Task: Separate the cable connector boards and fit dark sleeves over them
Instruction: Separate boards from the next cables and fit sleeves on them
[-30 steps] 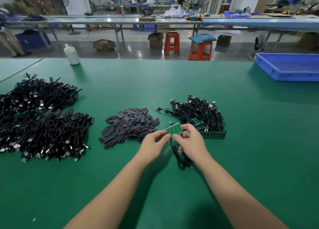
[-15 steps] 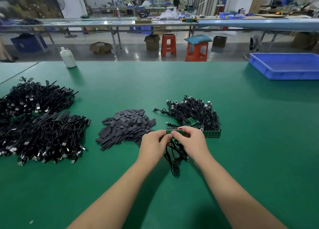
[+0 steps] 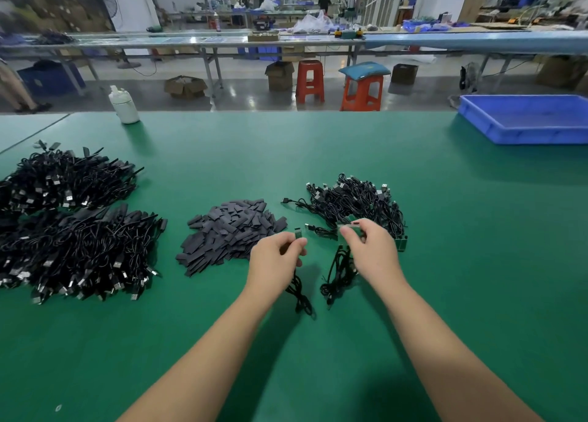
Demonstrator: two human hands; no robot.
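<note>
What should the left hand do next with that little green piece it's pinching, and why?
Probably reach left to the pile of dark sleeves and pick one up. The left hand pinches a single small board, its cable dangling, apart from the strip of boards in the right hand. That board looks bare, and the sleeves lie just beside the hand.

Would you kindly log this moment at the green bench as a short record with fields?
left hand: pinches one small connector board, its cable hanging below
right hand: pinches the remaining board strip, cables hanging below
hands: apart
dark sleeves: loose pile, left of the left hand
unprocessed cables: heap behind the right hand
blue tray: far right
</note>
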